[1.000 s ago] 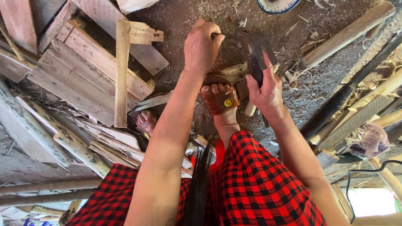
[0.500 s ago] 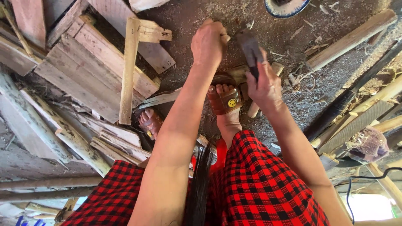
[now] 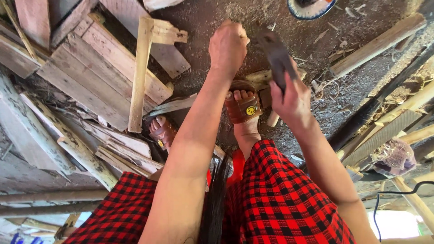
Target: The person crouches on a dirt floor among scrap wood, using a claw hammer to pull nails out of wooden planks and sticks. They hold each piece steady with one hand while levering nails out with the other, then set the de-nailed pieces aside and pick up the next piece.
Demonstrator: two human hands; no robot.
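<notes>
My left hand (image 3: 228, 45) is closed in a fist around a pale piece of wood, which it almost wholly hides, over the dirt floor. Just to its right, my right hand (image 3: 293, 97) grips the handle of a dark flat blade (image 3: 275, 54) that points up and away from me, close to the left fist. Below the hands lies a pale chunk of wood (image 3: 261, 76) against my right foot in a brown sandal (image 3: 243, 107). My other sandalled foot (image 3: 162, 132) rests to the left. A red-and-black checked cloth (image 3: 280, 199) covers my legs.
Weathered planks (image 3: 97, 77) and a pale wooden slat (image 3: 139, 72) are piled at the left. Poles and sticks (image 3: 377, 43) lie at the right beside a dark pipe (image 3: 366, 113). A patterned bowl rim (image 3: 312, 9) sits at the top. Wood chips litter the dirt.
The right hand has lifted the blade slightly and brought it a little closer to the left fist. The left hand has stayed closed in nearly the same spot.
</notes>
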